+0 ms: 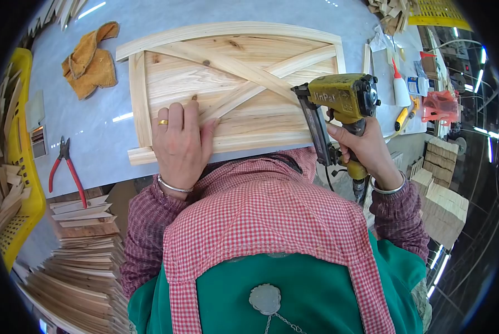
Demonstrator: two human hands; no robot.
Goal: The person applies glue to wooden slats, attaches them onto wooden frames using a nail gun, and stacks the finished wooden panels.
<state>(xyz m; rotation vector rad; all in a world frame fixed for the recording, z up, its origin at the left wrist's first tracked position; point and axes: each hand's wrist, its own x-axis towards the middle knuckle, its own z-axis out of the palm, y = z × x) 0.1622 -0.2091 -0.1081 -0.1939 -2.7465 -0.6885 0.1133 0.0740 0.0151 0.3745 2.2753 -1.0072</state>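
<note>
"How many wooden panels are there in front of the person?"

"One, lying on the worktop, framed by four strips, with two crossed strips on its face."

"And the left hand?"

"Laid over the panel's near edge, toward its left end. Its four fingers are extended close together, the thumb held apart, not clenched. It wears one ring."

"What does the right hand have?"

"One yellow nail gun, its fingers wrapped round the grip. The nose is at the panel's right part; whether it touches the wood, I cannot tell."

"Any bracelets?"

"Two, one on each wrist."

"What lies to the left of the panel?"

"One orange-brown cloth and, nearer the person, one pair of red-handled pliers."

"And baskets?"

"Two yellow ones: one at the left, holding wood pieces, and one at the far right."

"Bottles?"

"One white bottle with a red tip, right of the nail gun."
</note>
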